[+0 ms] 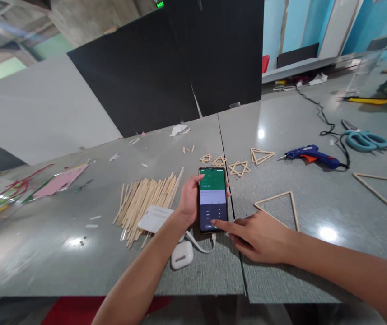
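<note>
From the head view: the left hand [189, 201] wraps the phone [212, 198], thumb over its upper left edge, fingertips peeping round the right. Here's the right hand [264, 237] — index finger stretched out to the lower screen, other fingers curled. Wooden sticks [152, 196] lie left of the phone; a blue glue gun [317, 156] sits well right.

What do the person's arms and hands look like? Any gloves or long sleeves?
No gloves: the left hand and right hand are bare. Both forearms show without sleeves, and I see no watch or bracelet on either wrist.
</note>
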Demonstrator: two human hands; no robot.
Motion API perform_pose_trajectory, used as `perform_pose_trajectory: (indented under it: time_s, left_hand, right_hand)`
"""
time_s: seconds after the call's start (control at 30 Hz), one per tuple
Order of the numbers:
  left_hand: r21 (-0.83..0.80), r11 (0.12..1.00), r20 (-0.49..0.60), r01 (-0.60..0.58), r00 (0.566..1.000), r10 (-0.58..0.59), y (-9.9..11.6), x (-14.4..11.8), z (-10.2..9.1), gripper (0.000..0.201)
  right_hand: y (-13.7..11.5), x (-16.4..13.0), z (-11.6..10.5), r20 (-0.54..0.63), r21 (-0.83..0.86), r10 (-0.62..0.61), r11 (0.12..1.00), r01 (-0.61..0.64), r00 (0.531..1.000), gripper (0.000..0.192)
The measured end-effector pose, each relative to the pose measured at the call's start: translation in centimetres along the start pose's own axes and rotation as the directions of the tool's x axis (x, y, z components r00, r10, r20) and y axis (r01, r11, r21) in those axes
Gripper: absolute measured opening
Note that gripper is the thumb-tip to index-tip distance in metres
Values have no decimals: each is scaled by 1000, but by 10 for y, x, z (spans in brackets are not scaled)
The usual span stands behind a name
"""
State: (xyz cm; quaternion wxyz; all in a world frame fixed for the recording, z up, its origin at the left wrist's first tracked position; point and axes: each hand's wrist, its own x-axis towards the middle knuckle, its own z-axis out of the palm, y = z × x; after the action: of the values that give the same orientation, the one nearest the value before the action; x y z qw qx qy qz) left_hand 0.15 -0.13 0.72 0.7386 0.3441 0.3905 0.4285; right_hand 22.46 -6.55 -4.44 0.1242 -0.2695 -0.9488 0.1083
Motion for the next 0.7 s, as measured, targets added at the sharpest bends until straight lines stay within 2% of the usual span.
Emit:
perform_pose_trajectory:
  time_s: [0.27,0.47,0.63,0.7]
  left_hand:
    - [2,1000,4,9,1000,-9,0,1,-4,57]
    - [19,1000,5,-1,1000,1,-1,2,-6,64]
    - [8,1000,36,-5,999,5,-2,2,-6,60]
    - [2,1000,41,-2,999,2,-3,3,-7,58]
  right_hand:
    - [3,-5,0,-18,32,-22,999,23,1000,60]
    - [7,-8,1,-38,45,29,999,-28,999,58]
    - [8,-8,8,-114,-31,164,985,-169,980,77]
    - [9,-8,8,-116,-19,150,988,-153,982,78]
